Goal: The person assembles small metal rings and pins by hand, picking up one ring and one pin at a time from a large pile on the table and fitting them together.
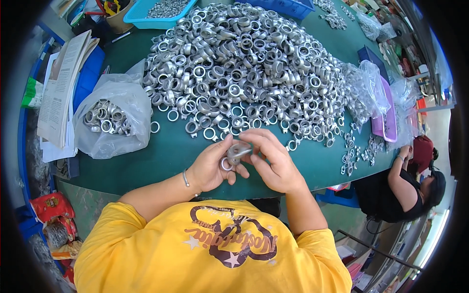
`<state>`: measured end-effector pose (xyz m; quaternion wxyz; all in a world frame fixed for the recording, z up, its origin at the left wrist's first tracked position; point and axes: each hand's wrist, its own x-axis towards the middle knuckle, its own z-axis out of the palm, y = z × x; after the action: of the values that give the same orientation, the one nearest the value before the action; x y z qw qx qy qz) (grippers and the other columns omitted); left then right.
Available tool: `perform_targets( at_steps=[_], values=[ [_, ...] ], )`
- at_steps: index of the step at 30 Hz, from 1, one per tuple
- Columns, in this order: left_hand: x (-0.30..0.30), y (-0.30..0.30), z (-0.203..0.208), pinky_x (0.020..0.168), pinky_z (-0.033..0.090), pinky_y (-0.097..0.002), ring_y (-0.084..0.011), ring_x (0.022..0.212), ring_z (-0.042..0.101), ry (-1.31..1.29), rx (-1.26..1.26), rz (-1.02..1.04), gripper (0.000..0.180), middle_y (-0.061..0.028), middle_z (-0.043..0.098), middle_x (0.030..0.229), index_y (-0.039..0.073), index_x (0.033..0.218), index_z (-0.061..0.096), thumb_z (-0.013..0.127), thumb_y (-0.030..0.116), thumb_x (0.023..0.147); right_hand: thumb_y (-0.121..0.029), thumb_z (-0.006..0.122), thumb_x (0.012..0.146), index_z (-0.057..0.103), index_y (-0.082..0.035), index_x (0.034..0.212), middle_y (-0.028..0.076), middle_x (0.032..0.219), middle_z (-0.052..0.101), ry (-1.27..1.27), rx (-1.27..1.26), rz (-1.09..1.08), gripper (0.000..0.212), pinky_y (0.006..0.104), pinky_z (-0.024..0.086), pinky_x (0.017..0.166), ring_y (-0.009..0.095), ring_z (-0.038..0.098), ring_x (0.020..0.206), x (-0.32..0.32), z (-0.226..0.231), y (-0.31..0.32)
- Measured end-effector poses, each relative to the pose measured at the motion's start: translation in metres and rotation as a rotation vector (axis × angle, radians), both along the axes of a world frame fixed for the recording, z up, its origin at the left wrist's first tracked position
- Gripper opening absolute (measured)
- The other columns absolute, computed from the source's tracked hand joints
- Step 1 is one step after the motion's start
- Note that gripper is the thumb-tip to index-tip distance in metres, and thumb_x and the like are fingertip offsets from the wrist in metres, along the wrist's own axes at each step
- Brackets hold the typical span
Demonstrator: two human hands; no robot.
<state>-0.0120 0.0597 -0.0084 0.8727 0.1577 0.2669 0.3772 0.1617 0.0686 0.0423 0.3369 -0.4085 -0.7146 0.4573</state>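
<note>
Head view: pinching metal collar rings in the left hand's grip, over the desk, beside the ring heap, presumably for short reach. Holding the right hand curved at the blurred upper ring, perhaps for steadying; not discerning whether pinching.

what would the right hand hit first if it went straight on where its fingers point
The right hand would probably meet the metal rings in the left hand first; existing contact is unclear.
</note>
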Motion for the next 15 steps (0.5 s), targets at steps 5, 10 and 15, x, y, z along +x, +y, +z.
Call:
perform_targets(
  at_steps=[5,10,15],
  values=[
    [-0.002,0.004,-0.008,0.037,0.033,-0.0187,-0.0141,0.059,0.052,-0.102,-0.095,-0.043,0.023,-0.0125,0.057,0.086,0.002,0.095,0.051,0.042,0.023,0.094,0.001,0.055,0.067,0.062,-0.007,0.094,0.009,0.090,0.054,-0.628,0.644,-0.217,0.029,0.0363,0.044,0.067,0.028,0.051,0.079,0.007,-0.031,0.044],
    [-0.004,0.003,-0.001,0.038,0.031,-0.0172,-0.0121,0.056,0.048,-0.077,-0.032,0.027,0.013,-0.0108,0.055,0.082,0.004,0.091,0.051,0.049,0.017,0.091,0.000,0.064,0.067,0.060,-0.003,0.085,0.011,0.092,0.055,-0.403,0.646,-0.243,0.019,0.0348,0.043,0.072,0.027,0.052,0.082,0.012,-0.034,0.047],
    [-0.026,0.002,0.028,0.037,0.031,-0.0171,-0.0098,0.051,0.047,0.186,0.292,0.353,0.011,-0.0084,0.054,0.080,0.005,0.095,0.050,0.051,0.013,0.087,0.005,0.067,0.069,0.058,-0.002,0.080,0.012,0.104,0.056,-0.063,0.430,-0.242,0.015,0.0284,0.047,0.068,0.021,0.057,0.085,0.012,-0.028,0.026]
  ],
)
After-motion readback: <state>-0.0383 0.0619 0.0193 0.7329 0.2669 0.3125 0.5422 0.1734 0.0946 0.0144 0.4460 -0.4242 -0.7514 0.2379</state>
